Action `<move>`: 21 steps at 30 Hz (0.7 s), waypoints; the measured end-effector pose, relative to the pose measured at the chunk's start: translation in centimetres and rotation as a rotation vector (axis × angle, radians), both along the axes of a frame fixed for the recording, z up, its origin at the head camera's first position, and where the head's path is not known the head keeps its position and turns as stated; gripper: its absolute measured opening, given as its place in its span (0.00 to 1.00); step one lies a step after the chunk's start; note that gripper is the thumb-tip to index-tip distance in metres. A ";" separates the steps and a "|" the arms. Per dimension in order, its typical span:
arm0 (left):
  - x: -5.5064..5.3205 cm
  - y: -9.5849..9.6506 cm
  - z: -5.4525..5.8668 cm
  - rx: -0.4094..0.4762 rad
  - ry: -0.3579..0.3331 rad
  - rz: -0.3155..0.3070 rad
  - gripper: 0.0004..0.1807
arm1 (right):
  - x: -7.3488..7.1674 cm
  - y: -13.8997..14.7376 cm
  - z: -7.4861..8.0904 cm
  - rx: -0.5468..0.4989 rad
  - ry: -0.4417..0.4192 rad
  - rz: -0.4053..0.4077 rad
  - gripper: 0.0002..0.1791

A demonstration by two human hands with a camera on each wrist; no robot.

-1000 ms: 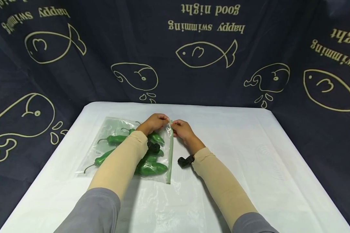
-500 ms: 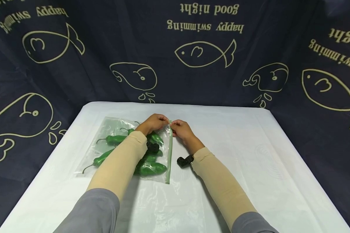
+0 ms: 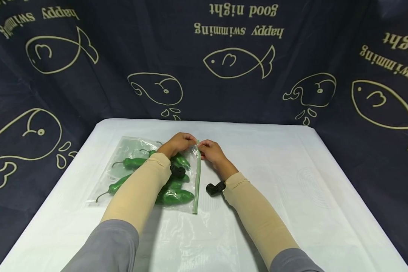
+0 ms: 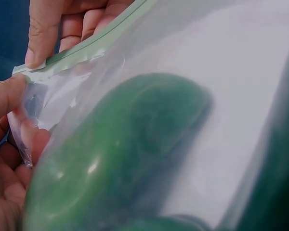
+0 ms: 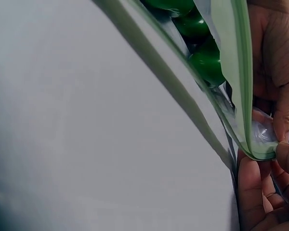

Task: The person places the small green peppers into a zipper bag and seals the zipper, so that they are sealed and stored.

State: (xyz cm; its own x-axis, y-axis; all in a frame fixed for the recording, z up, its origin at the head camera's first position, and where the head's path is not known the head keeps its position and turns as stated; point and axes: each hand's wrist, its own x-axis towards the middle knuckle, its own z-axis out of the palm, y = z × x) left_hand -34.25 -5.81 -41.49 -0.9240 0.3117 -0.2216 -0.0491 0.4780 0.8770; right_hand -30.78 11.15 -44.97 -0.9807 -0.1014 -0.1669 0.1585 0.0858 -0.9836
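Note:
A clear zip bag point(image 3: 130, 145) with a green zip strip point(image 3: 197, 185) lies on the table, and several green peppers point(image 3: 175, 197) are inside it. At the far end of the strip, my left hand point(image 3: 181, 142) pinches the bag's corner between thumb and fingers. Right beside it, my right hand point(image 3: 212, 152) pinches the end of the zip strip. The left wrist view has a pepper point(image 4: 120, 144) close up through the plastic. Seen from the right wrist, the two green edges point(image 5: 242, 72) stand apart, with peppers showing between them. My left forearm hides part of the bag.
A white cover point(image 3: 275, 162) lies over the table. Behind it hangs a dark blue cloth point(image 3: 241, 102) with fish and whale drawings. A small black camera point(image 3: 215, 188) sits at my right wrist, another point(image 3: 178, 172) at my left.
Both hands keep their pinch at the bag's far corner. The whole head view has shifted very slightly; the bag and peppers look the same.

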 end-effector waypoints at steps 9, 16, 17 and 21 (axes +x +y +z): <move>-0.1 0.0 0.0 0.031 -0.002 0.014 0.10 | 0.3 0.1 0.5 0.003 -0.010 0.021 0.11; -0.1 0.0 0.0 0.045 -0.005 0.040 0.09 | 0.1 0.0 0.2 0.001 0.002 0.012 0.09; -0.1 0.0 0.0 0.047 -0.005 0.042 0.09 | 0.1 0.0 0.2 0.002 0.002 0.013 0.09; -0.3 0.0 -0.1 0.054 -0.008 0.048 0.09 | 0.1 0.0 0.1 0.005 0.000 0.016 0.10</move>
